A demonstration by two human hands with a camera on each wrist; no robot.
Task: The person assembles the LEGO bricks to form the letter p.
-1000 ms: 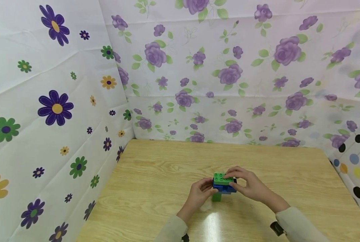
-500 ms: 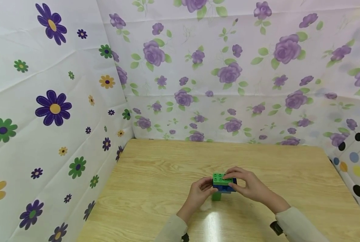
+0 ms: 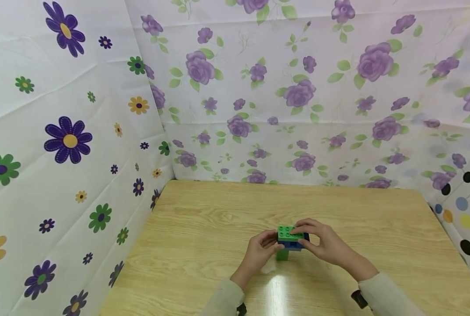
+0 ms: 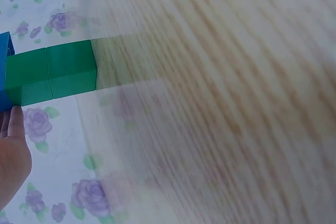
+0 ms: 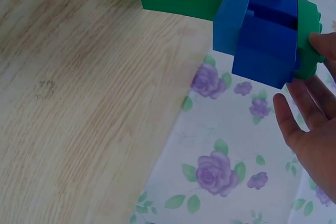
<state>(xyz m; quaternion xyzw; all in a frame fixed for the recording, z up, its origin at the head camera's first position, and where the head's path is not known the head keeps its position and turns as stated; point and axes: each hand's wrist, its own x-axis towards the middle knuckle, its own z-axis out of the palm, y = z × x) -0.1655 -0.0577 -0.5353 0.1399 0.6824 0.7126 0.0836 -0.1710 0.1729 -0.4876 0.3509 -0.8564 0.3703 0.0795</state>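
Note:
A stack of toy building bricks stands upright on the table. At its base is a green column (image 4: 73, 69), with a lighter blue brick (image 5: 227, 27) across its top. Above that sit two dark blue bricks (image 5: 265, 51) with a gap between them, capped by a green studded brick (image 3: 285, 234). My left hand (image 3: 255, 258) holds the stack's left side at the blue layer, thumb in front and fingers behind. With thumb and fingers, my right hand (image 3: 327, 242) pinches the green studded brick at its right end, a fingertip over the studs.
The wood-grain table (image 3: 203, 228) extends around the stack on every side. Flower-printed cloth (image 3: 235, 87) hangs behind it and along the left. A dotted cloth (image 3: 468, 219) borders the right edge.
Both hands keep their hold on the stack, with hardly any movement of hands or bricks. The head view has shifted very slightly.

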